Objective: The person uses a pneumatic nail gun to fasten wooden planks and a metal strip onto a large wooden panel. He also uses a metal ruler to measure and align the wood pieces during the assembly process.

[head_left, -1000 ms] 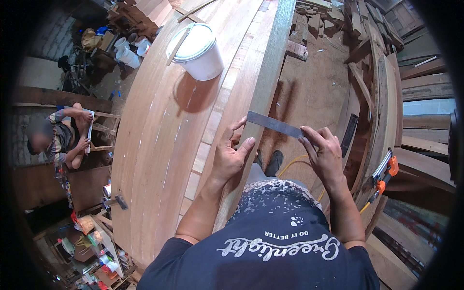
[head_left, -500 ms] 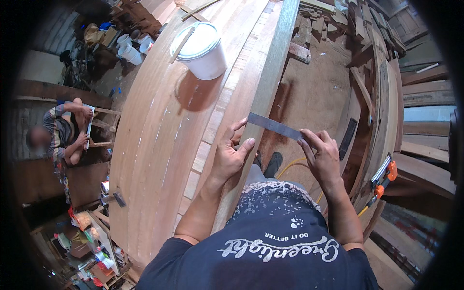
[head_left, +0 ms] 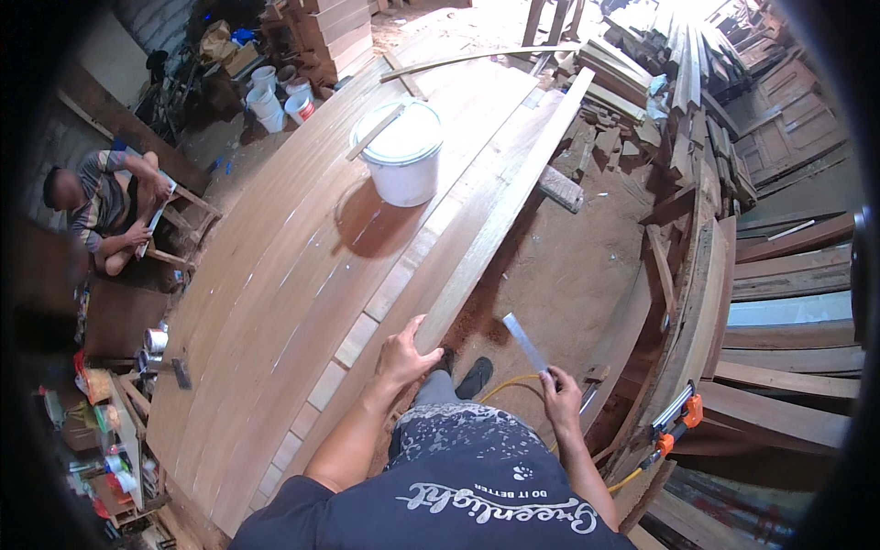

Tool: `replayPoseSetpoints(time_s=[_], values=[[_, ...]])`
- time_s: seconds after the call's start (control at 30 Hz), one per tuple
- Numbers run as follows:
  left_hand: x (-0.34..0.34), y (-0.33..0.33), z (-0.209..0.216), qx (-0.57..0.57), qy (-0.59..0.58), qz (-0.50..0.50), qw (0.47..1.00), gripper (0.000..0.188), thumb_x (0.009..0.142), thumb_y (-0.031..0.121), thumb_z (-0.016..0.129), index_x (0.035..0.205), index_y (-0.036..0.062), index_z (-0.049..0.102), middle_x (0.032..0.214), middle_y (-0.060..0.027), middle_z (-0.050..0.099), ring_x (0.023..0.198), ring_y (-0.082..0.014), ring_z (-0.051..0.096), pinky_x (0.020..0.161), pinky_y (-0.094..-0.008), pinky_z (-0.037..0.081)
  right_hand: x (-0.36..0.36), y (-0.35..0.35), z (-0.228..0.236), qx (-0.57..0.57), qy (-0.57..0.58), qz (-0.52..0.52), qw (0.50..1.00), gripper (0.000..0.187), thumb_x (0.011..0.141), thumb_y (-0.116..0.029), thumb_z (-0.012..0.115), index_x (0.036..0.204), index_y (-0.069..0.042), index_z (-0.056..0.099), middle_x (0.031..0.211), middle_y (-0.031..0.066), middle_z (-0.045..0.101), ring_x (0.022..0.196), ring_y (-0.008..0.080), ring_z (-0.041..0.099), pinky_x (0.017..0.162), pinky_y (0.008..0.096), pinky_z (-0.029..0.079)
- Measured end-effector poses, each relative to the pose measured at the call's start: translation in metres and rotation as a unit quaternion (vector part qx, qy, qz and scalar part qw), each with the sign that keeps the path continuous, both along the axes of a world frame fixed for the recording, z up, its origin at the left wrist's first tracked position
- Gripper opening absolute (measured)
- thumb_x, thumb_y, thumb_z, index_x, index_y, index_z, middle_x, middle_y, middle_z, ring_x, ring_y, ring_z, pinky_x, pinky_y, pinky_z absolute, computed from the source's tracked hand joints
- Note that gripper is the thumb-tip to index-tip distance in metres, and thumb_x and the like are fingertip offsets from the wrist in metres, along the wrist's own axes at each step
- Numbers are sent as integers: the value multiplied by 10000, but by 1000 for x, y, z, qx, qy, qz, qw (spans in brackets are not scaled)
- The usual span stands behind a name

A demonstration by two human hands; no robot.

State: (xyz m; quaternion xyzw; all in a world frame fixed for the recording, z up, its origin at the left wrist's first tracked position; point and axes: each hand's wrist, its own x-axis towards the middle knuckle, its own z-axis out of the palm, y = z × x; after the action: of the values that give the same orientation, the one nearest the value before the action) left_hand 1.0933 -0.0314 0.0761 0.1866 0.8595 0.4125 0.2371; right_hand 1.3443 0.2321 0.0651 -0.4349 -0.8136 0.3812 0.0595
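My right hand [head_left: 561,396] is closed on one end of a flat metal strip [head_left: 525,344], which sticks up and away to the left, its far end free in the air. At the near edge of a wide wooden panel [head_left: 275,302], my left hand [head_left: 401,359] rests with thumb and index finger apart; its other fingers are partly hidden. A thicker plank [head_left: 500,215] runs along the panel's right edge, beyond that hand. Farther up on the panel stands a white lidded bucket [head_left: 403,174] with a thin stick [head_left: 376,131] across its lid.
Wood offcuts [head_left: 605,147] and stacked planks lie at the far right. An orange-and-black clamp [head_left: 678,426] sits by the boards on the right. A yellow hose [head_left: 504,385] crosses the floor near my feet. At the left another person [head_left: 115,211] sits holding a flat white thing.
The metal strip has left the plank's edge and swung down to the right with my right hand. My left hand has come away from the strip. The whole view has shifted.
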Motion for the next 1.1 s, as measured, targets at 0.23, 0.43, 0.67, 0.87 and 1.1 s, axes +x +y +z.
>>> replayPoseSetpoints(time_s=[0.23,0.43,0.67,0.87,1.1], values=[[-12,0,-1,-81,14,-22,996,918,748,322,862,1536,42,482,1291,-321,692,1168,-506,692,1044,-541,556,18,0,-28,-57,-85,27,994,411,999,-381,748,1218,-35,781,1148,212,777,1037,340,751,923,427,572],[-24,-6,-18,-94,116,-23,989,798,754,279,822,1473,48,563,1287,-283,653,1229,-483,644,1039,-528,555,42,13,-64,-73,-113,31,990,466,994,-448,731,1230,-50,783,1121,210,793,1072,349,760,949,435,569],[-29,-7,-1,-158,66,-9,985,438,940,285,695,1302,38,690,1131,-291,734,1105,-478,703,970,-554,561,68,19,-89,-157,-151,-19,976,520,962,-509,732,1256,-84,786,1181,239,774,1163,387,732,1010,456,554],[-36,-23,-48,-180,204,50,961,351,963,319,731,1219,79,725,1117,-266,739,1109,-451,673,1004,-547,500,85,14,-112,-173,-159,-35,971,539,951,-518,750,1275,-87,782,1223,244,766,1184,374,730,1023,453,549],[-2,-22,-52,-238,287,59,926,580,933,366,787,1433,105,652,1368,-172,587,1294,-384,535,1069,-551,436,128,23,-175,-197,-157,-59,966,532,1000,-502,746,1194,-9,792,851,45,733,752,132,641,688,328,526]])
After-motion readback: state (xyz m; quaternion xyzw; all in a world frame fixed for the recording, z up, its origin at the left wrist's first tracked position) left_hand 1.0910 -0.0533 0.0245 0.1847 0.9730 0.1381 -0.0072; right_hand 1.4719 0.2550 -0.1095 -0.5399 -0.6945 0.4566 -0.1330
